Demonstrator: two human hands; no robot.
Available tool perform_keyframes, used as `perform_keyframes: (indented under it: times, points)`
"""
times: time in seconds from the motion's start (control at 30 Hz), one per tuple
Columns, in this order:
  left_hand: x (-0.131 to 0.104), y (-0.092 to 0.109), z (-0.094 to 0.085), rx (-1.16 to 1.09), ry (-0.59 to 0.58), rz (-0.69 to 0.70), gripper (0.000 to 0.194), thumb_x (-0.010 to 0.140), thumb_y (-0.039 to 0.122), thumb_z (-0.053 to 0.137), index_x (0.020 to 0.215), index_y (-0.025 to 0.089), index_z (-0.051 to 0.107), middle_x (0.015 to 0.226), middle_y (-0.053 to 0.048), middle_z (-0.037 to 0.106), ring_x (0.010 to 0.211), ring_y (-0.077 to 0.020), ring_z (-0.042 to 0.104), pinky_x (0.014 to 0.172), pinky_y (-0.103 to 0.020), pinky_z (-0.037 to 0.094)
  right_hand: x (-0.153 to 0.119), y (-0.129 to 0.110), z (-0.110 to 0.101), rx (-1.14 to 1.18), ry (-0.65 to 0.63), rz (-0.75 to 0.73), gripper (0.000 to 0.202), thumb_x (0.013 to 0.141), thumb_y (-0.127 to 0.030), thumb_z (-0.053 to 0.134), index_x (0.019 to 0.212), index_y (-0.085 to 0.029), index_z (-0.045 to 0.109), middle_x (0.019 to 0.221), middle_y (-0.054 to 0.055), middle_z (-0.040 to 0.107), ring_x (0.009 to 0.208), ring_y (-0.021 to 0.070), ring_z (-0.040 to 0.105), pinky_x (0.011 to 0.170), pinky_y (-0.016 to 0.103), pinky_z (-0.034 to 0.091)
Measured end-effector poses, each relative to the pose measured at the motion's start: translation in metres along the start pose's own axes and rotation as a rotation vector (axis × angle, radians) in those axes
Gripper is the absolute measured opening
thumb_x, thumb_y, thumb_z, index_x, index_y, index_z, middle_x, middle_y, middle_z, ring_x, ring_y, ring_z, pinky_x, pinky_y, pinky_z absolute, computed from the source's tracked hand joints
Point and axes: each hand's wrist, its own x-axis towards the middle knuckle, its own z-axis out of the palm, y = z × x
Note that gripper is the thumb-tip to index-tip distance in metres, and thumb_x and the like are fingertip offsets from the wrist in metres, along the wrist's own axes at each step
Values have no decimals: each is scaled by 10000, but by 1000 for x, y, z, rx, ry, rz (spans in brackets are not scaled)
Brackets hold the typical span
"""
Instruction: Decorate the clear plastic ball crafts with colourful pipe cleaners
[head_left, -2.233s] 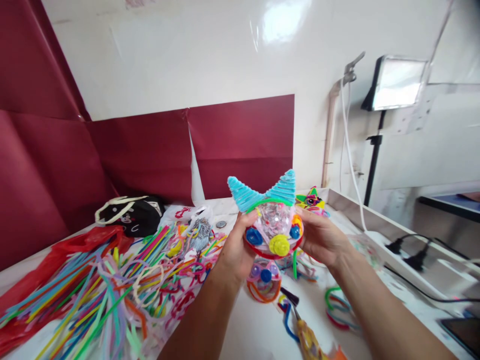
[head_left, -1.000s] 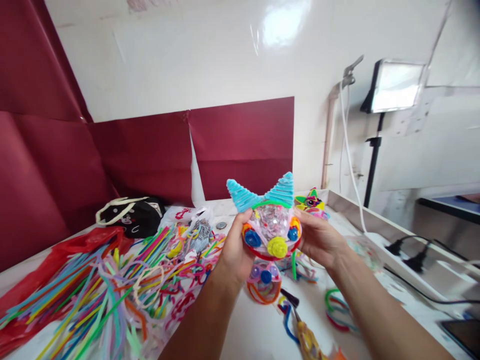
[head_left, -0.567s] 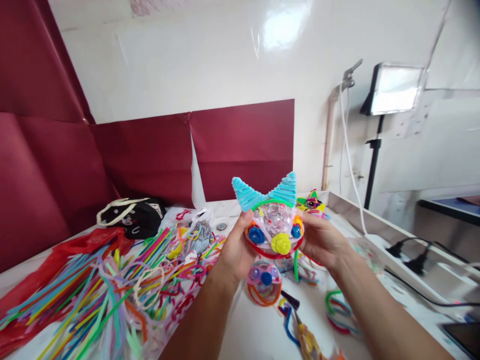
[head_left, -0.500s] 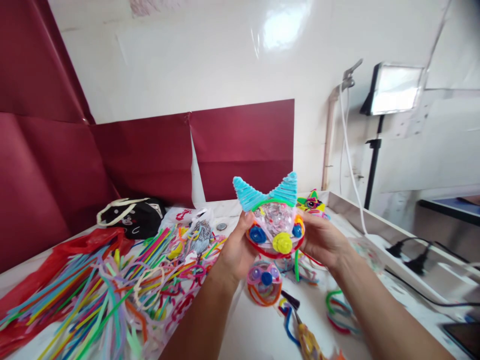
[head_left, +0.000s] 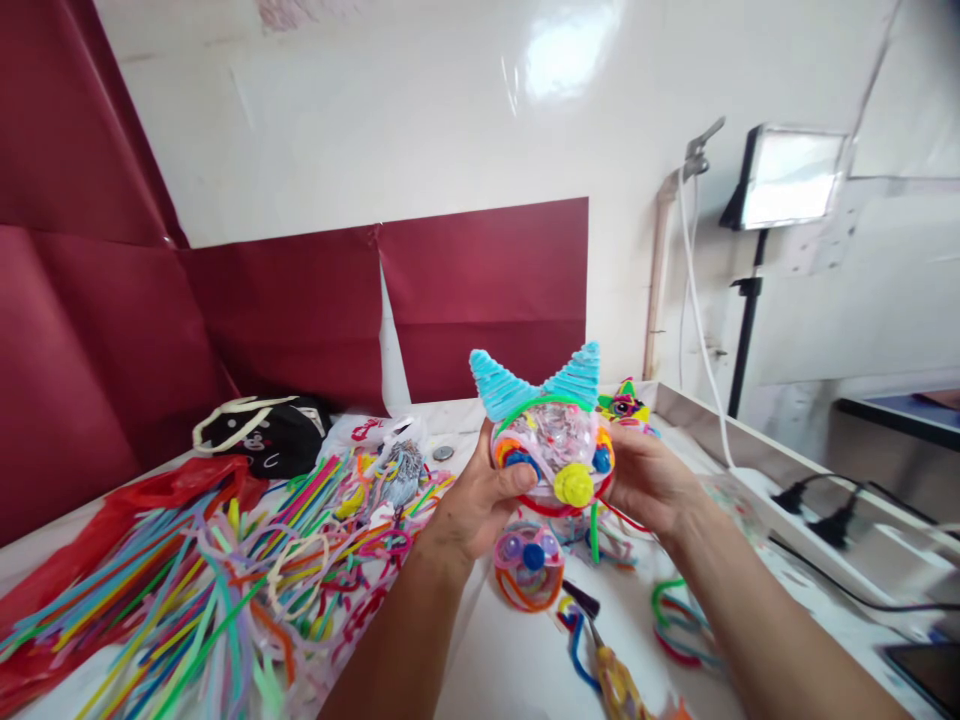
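Note:
Between both hands, above the table, is a pipe-cleaner animal face [head_left: 556,430] with pointed blue ears, a green band, blue eyes ringed in orange and a yellow nose. My left hand [head_left: 484,500] grips its left side, the thumb lying over the blue eye there. My right hand [head_left: 649,475] holds the opposite edge, its fingers mostly hidden behind the face. Below it on the table lies a smaller pink and orange pipe-cleaner face [head_left: 529,568] with a blue nose. Close by is a yellow-handled tool [head_left: 619,685] with a dark tip, its kind unclear.
Piled pipe cleaners [head_left: 202,590] cover the left side, partly on a red plastic bag [head_left: 142,500]. A black bag [head_left: 262,437] stands behind them. On the right are looped pipe cleaners [head_left: 679,625], a power strip with plugs [head_left: 814,520] and a lamp [head_left: 795,180]. A colourful figure [head_left: 626,405] sits behind.
My left thumb has moved from the upper edge onto the face's left blue eye. The face has shifted slightly right and turned a little.

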Motion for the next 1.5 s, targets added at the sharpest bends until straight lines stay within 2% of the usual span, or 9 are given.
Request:
perform_keyframes:
  times: [0.33, 0.47, 0.63, 0.87, 1.07, 1.17, 1.33, 1.5]
  points:
    - [1, 2, 4, 16, 49, 10, 823, 619, 193, 821, 1344, 284, 444, 1182, -50, 683, 1034, -268, 683, 960, -421, 522, -1, 2, 1, 15, 26, 13, 248, 685, -236, 812, 896, -185, 693, 859, 15, 735, 725, 163, 674, 704, 273, 564]
    - [0, 2, 1, 10, 44, -3, 775, 626, 190, 803, 1323, 267, 473, 1133, -51, 703, 1058, -276, 673, 964, -426, 518, -3, 1, 2, 23, 30, 22, 215, 698, -232, 798, 875, -180, 690, 839, 10, 725, 713, 150, 660, 707, 264, 548]
    - [-2, 4, 0, 14, 49, 10, 722, 613, 198, 794, 1279, 249, 520, 1110, -53, 714, 1094, -295, 656, 989, -447, 502, -5, -1, 8, 25, 36, 22, 281, 650, -237, 846, 875, -176, 690, 818, -6, 708, 671, 122, 629, 663, 231, 537]
    - [0, 6, -2, 14, 68, 16, 703, 556, 257, 833, 1212, 222, 582, 1034, -49, 741, 1082, -300, 662, 1007, -448, 488, -6, -2, 12, 6, 24, -6, 230, 680, -240, 835, 809, -194, 650, 686, -38, 625, 555, 106, 557, 535, 232, 485]
    - [2, 3, -12, -19, 63, -2, 759, 515, 313, 870, 1221, 241, 599, 814, -4, 759, 931, -264, 709, 951, -396, 522, -11, -8, 21, -32, 36, -15, 271, 649, -230, 856, 781, -172, 628, 656, -40, 576, 564, 89, 533, 525, 202, 456]
    - [-2, 3, -16, -19, 80, -21, 807, 494, 312, 879, 1247, 245, 596, 830, -13, 764, 898, -263, 714, 918, -378, 534, -15, -8, 25, -49, 37, -10, 285, 637, -236, 860, 764, -170, 613, 660, -35, 573, 598, 102, 551, 538, 211, 460]
    - [-12, 2, -24, -29, 90, -33, 807, 458, 356, 889, 1214, 252, 628, 848, -38, 771, 963, -327, 704, 963, -451, 514, -22, -2, 33, -74, 33, -1, 339, 628, -247, 868, 862, -168, 635, 743, -22, 615, 581, 86, 535, 529, 213, 432]
    - [-21, -4, -47, -91, 94, -66, 722, 476, 350, 885, 1157, 270, 657, 846, 2, 776, 855, -259, 728, 929, -377, 539, -24, 6, 42, -101, 46, -41, 375, 589, -270, 888, 819, -157, 615, 651, -48, 555, 506, 53, 444, 486, 189, 358]
